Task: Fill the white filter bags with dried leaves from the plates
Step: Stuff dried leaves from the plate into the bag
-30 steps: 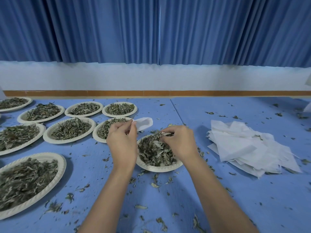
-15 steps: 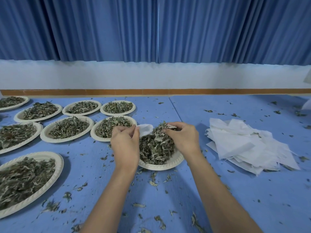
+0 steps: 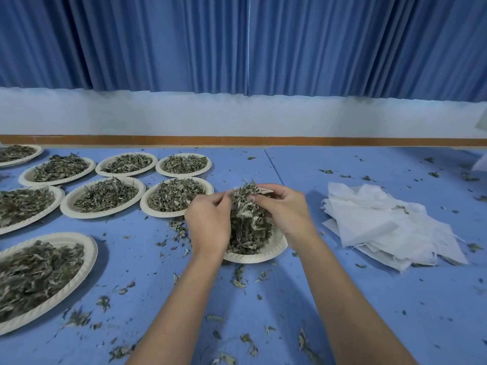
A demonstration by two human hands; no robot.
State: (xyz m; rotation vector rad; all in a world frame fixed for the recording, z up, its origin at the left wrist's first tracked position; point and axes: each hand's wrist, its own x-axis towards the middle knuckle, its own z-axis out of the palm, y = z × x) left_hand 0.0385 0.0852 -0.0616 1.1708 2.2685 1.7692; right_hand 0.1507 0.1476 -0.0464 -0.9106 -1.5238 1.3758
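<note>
Brittle leaf crumbs (image 3: 245, 338) litter the near edge of the blue mat (image 3: 395, 325). Mid-mat, above the ridged paper plate (image 3: 266, 255), the right hand (image 3: 286, 212), which was digging in the heap a second ago, now clamps a crumpled tuft of dried leaves (image 3: 246, 204) raised against the left hand (image 3: 208, 222). The left's pinched fingers held the filter bag, now hidden behind the tuft, so stuffing has likely begun. Limp, gauzy spare bags (image 3: 382, 225) lie rightward; heaped plates (image 3: 105, 197) line the far left

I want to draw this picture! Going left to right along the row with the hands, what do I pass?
Big plate of dried leaves → left hand → clump of dried leaves → right hand → pile of white filter bags.
</note>
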